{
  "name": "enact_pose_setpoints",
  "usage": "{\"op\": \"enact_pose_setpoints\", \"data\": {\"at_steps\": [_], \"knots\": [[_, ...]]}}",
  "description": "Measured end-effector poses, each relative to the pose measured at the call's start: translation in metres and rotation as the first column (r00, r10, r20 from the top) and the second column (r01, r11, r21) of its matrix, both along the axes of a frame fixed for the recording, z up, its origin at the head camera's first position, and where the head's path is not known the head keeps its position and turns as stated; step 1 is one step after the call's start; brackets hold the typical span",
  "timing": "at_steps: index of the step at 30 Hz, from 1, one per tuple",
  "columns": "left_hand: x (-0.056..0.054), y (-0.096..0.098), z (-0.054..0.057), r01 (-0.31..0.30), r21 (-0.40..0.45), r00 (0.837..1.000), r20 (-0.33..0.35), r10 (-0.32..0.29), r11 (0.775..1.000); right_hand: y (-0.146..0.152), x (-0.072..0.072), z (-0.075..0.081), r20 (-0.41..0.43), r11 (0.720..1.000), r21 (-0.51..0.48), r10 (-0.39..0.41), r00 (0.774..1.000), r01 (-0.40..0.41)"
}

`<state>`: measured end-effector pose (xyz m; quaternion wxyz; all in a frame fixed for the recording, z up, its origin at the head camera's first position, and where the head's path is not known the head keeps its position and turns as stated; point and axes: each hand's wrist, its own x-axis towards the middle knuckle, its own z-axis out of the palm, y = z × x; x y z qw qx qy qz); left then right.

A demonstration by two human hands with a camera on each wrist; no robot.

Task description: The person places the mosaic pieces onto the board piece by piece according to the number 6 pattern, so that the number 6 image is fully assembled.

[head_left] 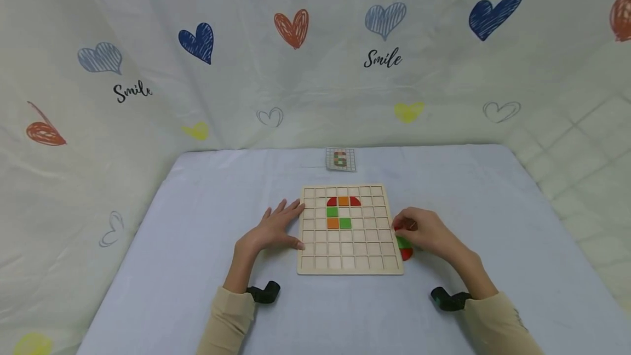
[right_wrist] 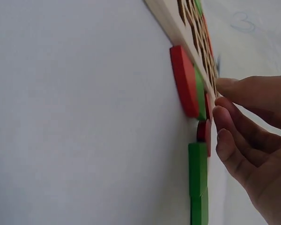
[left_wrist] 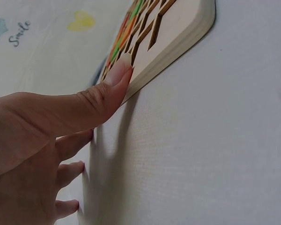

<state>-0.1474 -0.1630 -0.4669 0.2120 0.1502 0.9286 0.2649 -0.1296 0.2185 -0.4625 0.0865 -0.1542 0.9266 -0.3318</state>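
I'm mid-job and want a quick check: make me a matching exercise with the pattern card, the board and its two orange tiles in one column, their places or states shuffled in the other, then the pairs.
Column one
1. Pattern card
2. Far orange tile
3. Wooden grid board
4. Near orange tile

Column two
A. Between two red tiles
B. Has six tiles set into it
C. On the white tablecloth, beyond the board's far edge
D. Directly left of a green tile

Pairs: 1-C, 2-A, 3-B, 4-D
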Motion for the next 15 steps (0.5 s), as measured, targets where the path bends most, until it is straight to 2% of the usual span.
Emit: {"op": "enact_pose_setpoints", "data": {"at_steps": [6, 15], "knots": [[0.0006, -0.0008, 0.0006, -0.010, -0.003, 1.000, 0.005, 0.010, 1.000, 0.0064, 0.0006, -0.0031, -0.021, 0.999, 0.023, -0.035, 0.999, 0.035], [-0.0010, -0.0002, -0.0013, -0.008, 0.000, 1.000, 0.008, 0.008, 1.000, 0.0057, -0.0032, -0.0066, -0.005, 0.995, 0.064, -0.077, 0.997, 0.077]]}}
